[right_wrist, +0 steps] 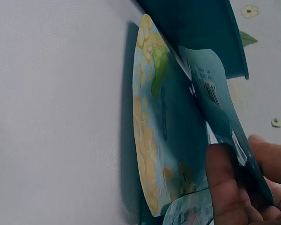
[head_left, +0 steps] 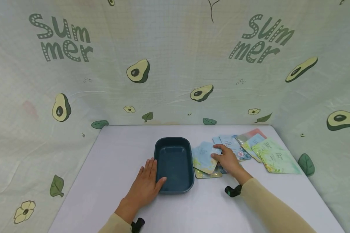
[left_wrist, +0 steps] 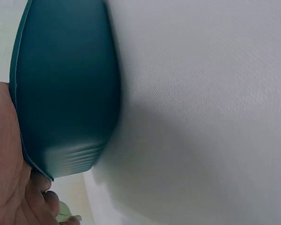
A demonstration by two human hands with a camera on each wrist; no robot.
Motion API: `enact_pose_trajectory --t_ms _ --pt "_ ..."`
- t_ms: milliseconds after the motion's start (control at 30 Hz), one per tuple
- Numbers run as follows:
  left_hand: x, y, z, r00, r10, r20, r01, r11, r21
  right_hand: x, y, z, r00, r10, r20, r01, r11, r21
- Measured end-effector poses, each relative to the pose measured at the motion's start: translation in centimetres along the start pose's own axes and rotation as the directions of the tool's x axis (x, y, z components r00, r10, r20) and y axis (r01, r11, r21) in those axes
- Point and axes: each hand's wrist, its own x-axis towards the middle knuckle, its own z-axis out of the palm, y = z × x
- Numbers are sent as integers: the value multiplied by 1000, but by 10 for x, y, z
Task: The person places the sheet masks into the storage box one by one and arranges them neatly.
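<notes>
A dark teal rectangular bin (head_left: 175, 171) stands on the white table. My left hand (head_left: 145, 186) rests along its left rim with the fingers extended; in the left wrist view the palm (left_wrist: 4, 150) lies against that edge. To the right of the bin, my right hand (head_left: 228, 159) pinches a light blue sachet (head_left: 204, 154) between thumb and fingers. The right wrist view shows this sachet's barcoded back (right_wrist: 210, 89), raised at an angle over a yellow-patterned sachet (right_wrist: 147, 150) on the table. Part of the lower sachet is hidden behind the held one.
Blue floral sachets (head_left: 233, 145) lie just beyond the right hand. Farther right are green sachets (head_left: 280, 160) and a pink-and-clear packet (head_left: 252, 134), overlapping in a loose spread. A patterned cloth (head_left: 169, 97) hangs behind the table.
</notes>
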Motion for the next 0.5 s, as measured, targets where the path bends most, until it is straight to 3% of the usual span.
enact_pose_trajectory --t_ms 133,500 --pt "1 0 1 1000 10 6 -10 1000 -2 0 -1 -4 999 37 17 -38 998 49" --pt "-3 -8 -5 1000 31 1 -31 996 78 3 -13 -25 999 34 11 -34 999 35"
